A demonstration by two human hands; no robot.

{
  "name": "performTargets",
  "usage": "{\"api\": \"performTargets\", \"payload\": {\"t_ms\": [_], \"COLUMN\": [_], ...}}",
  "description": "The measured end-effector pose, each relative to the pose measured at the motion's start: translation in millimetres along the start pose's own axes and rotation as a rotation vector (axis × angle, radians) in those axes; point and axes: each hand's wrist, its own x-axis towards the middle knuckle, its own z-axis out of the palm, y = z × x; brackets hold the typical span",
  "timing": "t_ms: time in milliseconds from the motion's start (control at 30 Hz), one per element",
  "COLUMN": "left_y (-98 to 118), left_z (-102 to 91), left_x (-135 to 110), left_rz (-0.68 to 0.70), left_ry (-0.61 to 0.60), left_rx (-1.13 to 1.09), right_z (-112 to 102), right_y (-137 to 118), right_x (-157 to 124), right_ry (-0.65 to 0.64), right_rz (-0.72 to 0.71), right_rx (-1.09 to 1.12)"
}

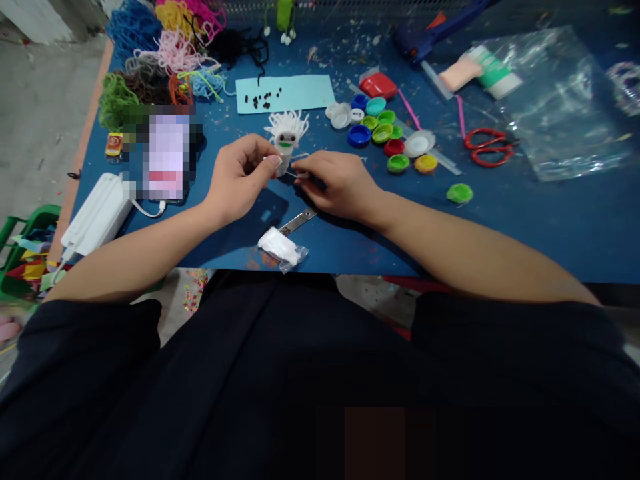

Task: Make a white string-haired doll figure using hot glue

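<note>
A small white yarn figure (286,137) with spiky white hair and a green mouth stands on the blue table (525,220). My left hand (240,177) is closed round its lower body from the left. My right hand (337,183) pinches a thin white strand or wire by the figure's base from the right. Just in front of both hands lie a metal blade (299,221) and a small plastic bag of white stuffing (281,248).
Several coloured bottle caps (383,130) and red scissors (487,147) lie to the right, with a clear plastic bag (560,100) and a blue glue gun (430,33) beyond. Yarn bundles (160,53), a blurred phone (165,153) and a white power bank (97,213) are at left.
</note>
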Motion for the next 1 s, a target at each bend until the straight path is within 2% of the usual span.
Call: {"api": "performTargets", "payload": {"t_ms": [300, 600, 1000], "left_y": [-3.4, -4.0, 0.9], "left_z": [-0.9, -0.8, -2.6], "left_x": [0.5, 0.1, 1.2], "left_rz": [0.017, 0.027, 0.026], "left_ry": [0.002, -0.011, 0.002], "left_rx": [0.051, 0.12, 0.168], "right_z": [3.4, 0.8, 3.9], "right_y": [2.9, 2.1, 2.4], "right_x": [2.0, 1.7, 2.3], "right_ry": [0.006, -0.032, -0.022], "right_rz": [0.007, 0.008, 0.009], "right_rx": [-0.055, -0.016, -0.07]}}
